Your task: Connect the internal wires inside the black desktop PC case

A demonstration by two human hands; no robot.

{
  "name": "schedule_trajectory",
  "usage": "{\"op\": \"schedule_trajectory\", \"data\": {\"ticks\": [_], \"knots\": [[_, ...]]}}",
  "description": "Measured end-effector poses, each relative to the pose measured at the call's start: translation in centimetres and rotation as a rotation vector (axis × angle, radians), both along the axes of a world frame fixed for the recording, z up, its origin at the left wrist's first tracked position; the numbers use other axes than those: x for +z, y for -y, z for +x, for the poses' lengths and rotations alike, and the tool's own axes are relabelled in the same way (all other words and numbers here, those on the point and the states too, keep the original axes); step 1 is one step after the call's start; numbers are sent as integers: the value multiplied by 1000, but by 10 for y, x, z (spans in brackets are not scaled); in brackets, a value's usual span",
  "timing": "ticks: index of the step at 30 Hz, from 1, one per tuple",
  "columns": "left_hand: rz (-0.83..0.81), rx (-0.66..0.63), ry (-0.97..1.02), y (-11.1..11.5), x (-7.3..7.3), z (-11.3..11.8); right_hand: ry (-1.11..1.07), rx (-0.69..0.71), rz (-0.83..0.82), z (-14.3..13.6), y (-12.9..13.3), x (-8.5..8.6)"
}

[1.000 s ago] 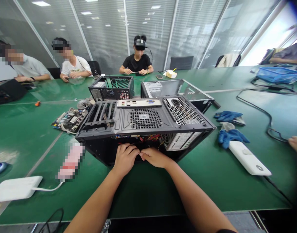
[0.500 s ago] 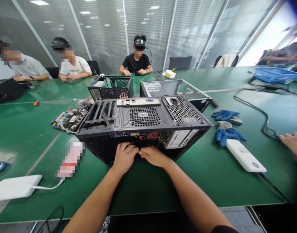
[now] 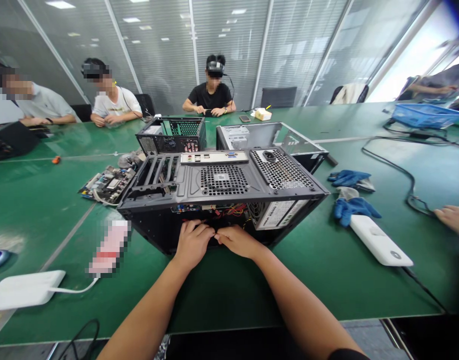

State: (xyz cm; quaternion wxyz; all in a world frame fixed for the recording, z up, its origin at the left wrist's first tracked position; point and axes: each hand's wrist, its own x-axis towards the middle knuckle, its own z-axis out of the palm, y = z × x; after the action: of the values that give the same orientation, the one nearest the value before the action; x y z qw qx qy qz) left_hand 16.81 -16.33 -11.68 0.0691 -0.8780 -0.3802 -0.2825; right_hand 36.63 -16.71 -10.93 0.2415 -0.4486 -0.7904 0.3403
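Glass partitions (image 3: 233, 45) lined with blinds are seen behind a long green table (image 3: 308, 280), on which an open computer case (image 3: 214, 197) is set directly before the camera's wearer. Its rear panel is turned upward, and red and yellow wires (image 3: 235, 210) and a labelled power supply (image 3: 282, 216) are exposed at its near, open side. At that same side of the case, the left hand (image 3: 194, 242) and the right hand (image 3: 237, 241) are held close together, fingers curled and fingertips all but meeting; whether anything is gripped by either hand cannot be told, as the fingertips are partly hidden. Left of the case, a circuit board (image 3: 108, 185) is laid just beside it, and a pixelated pink device (image 3: 111, 245) is joined by a white cable (image 3: 77, 290) to a white power bank (image 3: 25, 289). Right of the case, blue gloves (image 3: 355, 209) are placed next to a second white pack (image 3: 381, 241). Behind the case, a black chassis (image 3: 171, 137) and a silver-and-black chassis (image 3: 270, 137) are lined up. Farther beyond it, a person in black (image 3: 210, 97) is seated at the table.
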Motion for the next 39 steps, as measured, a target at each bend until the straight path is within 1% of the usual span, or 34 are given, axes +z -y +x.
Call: {"op": "schedule_trajectory", "data": {"ticks": [7,12,17,20,22,25,33,36,39], "knots": [[71,-13,47,-1,-1,1,-47,-1,-74,0,1,2],[15,-6,41,0,-1,1,-84,49,-69,2,0,0],[-60,11,13,0,0,1,15,23,27,3,1,-1],[-94,17,-2,0,1,2,126,4,102,2,3,3],[-112,17,-7,0,2,2,215,-7,134,2,5,6],[-134,10,-6,0,2,3,291,-22,165,1,7,9],[-105,-22,50,-1,-1,2,274,-28,150,3,7,4],[-85,-16,61,-2,-2,1,268,-22,162,3,7,5],[-98,-10,50,-2,-1,2,292,-18,182,3,7,7]]}}
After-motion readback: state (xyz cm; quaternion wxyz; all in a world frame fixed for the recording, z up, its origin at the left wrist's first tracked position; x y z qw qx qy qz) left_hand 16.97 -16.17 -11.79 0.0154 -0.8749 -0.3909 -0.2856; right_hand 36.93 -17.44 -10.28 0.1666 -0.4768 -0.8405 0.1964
